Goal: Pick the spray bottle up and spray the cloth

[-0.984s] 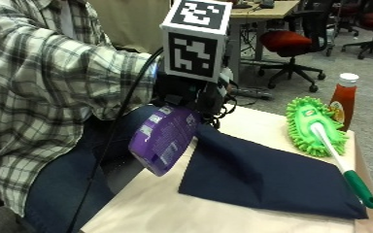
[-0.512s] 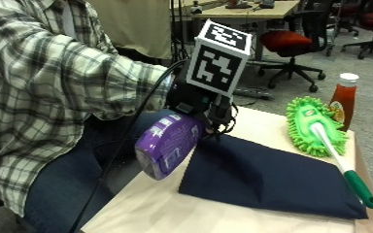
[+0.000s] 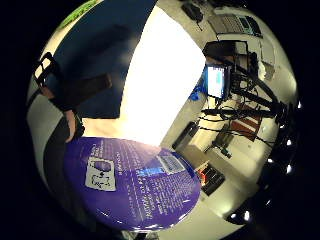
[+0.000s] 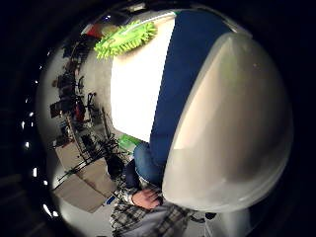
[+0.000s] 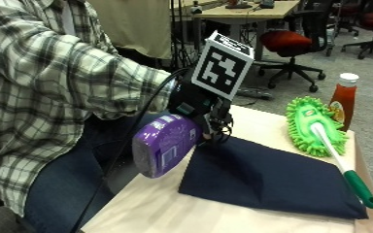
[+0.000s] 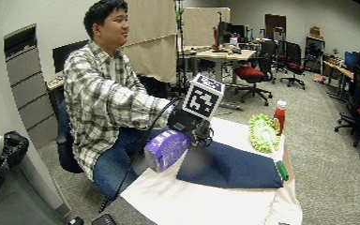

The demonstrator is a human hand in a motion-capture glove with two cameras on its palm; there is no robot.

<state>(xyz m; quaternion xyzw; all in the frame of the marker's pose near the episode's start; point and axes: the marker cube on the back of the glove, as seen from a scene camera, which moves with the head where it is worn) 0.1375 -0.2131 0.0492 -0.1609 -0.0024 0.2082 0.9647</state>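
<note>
Even indoor light, table (image 3: 160, 75) glaring white

Four kinds of thing, one of each.
One purple plastic spray bottle (image 5: 165, 150) at the near left, one dark navy folded cloth (image 5: 267, 177) in the middle, one green fluffy duster with a green-and-white handle (image 5: 315, 127) and one red sauce bottle with a white cap (image 5: 344, 101) at the far right.
</note>
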